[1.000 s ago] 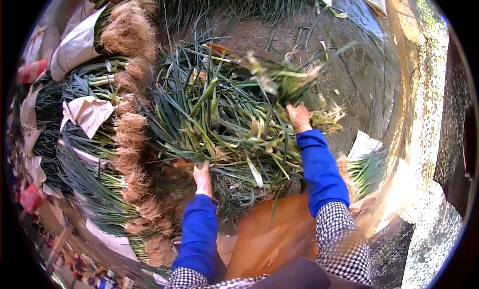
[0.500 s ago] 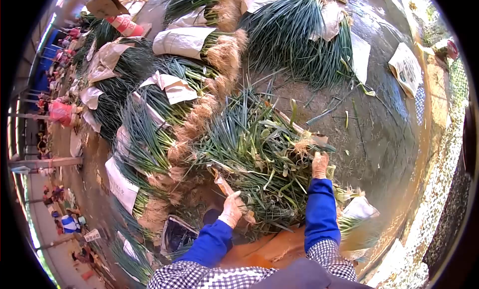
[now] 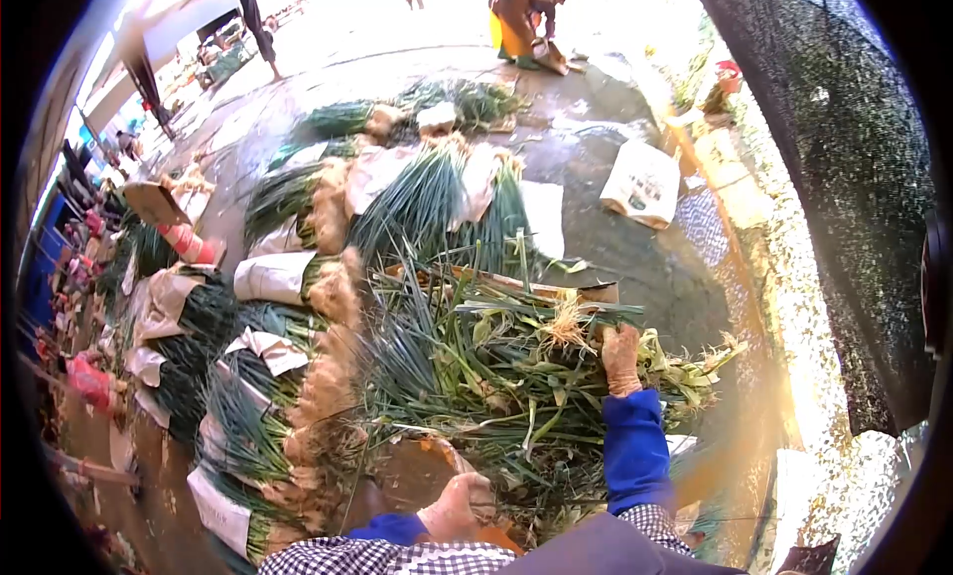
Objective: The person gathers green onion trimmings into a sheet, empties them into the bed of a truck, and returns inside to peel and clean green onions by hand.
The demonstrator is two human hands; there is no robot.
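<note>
A loose heap of green onions (image 3: 476, 367), with leaves, stalks and yellowed trimmings, lies in front of me. My right hand (image 3: 620, 362) is closed at the heap's right side, beside the end of a brown bar (image 3: 599, 293) and a tuft of pale roots (image 3: 568, 322). Leaves hide what its fingers grip. Low in the view, my left hand (image 3: 460, 506) is closed around a worn brown strip (image 3: 447, 454) at the heap's near edge. How the bar and strip connect under the heap is hidden.
Bundled green onions (image 3: 238, 416) with pale roots line the left, some wrapped in white sacks (image 3: 270, 277). More bundles (image 3: 417, 203) lie ahead. A flattened sack (image 3: 640, 183) rests on the wet floor. Dark netting (image 3: 824, 178) hangs right. A person (image 3: 531, 24) bends over far ahead.
My view has tilted up, showing the far yard and a bending person. The left hand sits lower and nearer my body. Both hands stay closed beside the heap.
</note>
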